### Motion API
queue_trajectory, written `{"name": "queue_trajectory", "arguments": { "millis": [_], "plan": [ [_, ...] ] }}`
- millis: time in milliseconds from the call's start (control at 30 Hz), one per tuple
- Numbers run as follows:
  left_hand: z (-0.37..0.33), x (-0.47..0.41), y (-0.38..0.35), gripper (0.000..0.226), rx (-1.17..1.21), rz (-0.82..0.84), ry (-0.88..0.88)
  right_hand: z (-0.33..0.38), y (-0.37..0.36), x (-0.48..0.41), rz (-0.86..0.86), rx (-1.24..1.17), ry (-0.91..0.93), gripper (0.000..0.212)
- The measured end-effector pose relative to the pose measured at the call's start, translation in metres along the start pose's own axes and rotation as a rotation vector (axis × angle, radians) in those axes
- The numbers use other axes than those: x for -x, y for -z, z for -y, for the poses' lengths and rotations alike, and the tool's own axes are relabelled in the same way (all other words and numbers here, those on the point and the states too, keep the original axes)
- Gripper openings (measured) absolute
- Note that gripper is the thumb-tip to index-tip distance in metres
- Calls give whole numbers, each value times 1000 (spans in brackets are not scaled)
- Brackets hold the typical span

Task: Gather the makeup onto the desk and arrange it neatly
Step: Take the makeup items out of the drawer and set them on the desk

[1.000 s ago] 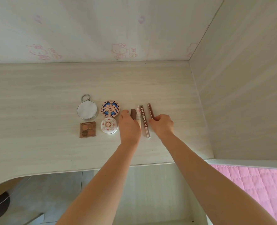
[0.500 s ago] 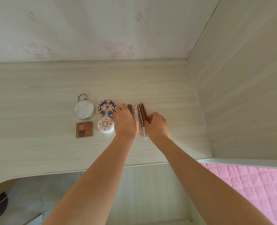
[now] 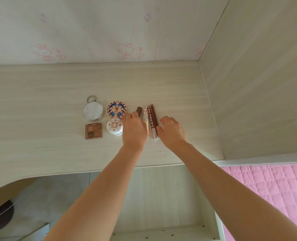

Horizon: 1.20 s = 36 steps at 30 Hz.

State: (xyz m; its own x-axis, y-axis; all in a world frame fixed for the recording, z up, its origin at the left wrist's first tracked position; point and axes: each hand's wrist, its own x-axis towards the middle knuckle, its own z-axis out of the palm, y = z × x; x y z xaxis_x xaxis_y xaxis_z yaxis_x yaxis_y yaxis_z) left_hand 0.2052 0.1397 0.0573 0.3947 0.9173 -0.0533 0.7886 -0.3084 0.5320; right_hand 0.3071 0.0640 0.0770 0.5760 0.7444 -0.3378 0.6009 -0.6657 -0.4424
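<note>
On the pale wood desk [image 3: 39, 105] the makeup lies in a group. A round mirror [image 3: 93, 111] and an ornate blue compact [image 3: 116, 109] sit behind a brown eyeshadow palette [image 3: 93, 130] and a white round compact [image 3: 114, 127]. To their right lie a brown lipstick [image 3: 139, 110], a white-pink tube [image 3: 145, 118] and a brown lettered tube [image 3: 152, 121], side by side. My left hand [image 3: 134, 132] lies over the near end of the brown lipstick, its fingertips hidden. My right hand [image 3: 173, 132] hovers with relaxed fingers just right of the lettered tube, thumb at its side.
A wall with pink cartoon-cat prints [image 3: 126, 49] backs the desk, and a wood side panel [image 3: 257, 84] closes it on the right. Below the front edge are an open shelf [image 3: 161, 235] and floor; a pink quilt [image 3: 275, 188] lies at lower right.
My right hand pushed the rightmost brown tube left against the others, then eased off with its fingers spread. My left hand stayed on the brown lipstick.
</note>
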Motion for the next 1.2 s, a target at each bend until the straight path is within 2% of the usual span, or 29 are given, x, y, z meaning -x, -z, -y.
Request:
{"name": "queue_trajectory", "arguments": {
  "millis": [167, 433, 567, 800, 1033, 1200],
  "plan": [
    [-3, 37, 17, 27, -24, 15, -45, -15, 3, 34, -11, 110, 113, 33],
    [16, 126, 19, 32, -124, 10, -359, -62, -10, 113, -104, 210, 261, 34],
    [34, 181, 12, 32, -208, 88, -393, -89, -24, 156, -85, 218, 297, 31],
    [56, 271, -10, 36, -224, 268, -310, -134, -58, 225, 80, 226, 299, 35],
    [79, 334, -30, 45, -156, 523, -139, -168, -98, 262, 442, 156, 288, 46],
    [91, 357, -38, 54, -195, 626, -116, -190, -115, 283, 548, 192, 299, 51]
  ]
}}
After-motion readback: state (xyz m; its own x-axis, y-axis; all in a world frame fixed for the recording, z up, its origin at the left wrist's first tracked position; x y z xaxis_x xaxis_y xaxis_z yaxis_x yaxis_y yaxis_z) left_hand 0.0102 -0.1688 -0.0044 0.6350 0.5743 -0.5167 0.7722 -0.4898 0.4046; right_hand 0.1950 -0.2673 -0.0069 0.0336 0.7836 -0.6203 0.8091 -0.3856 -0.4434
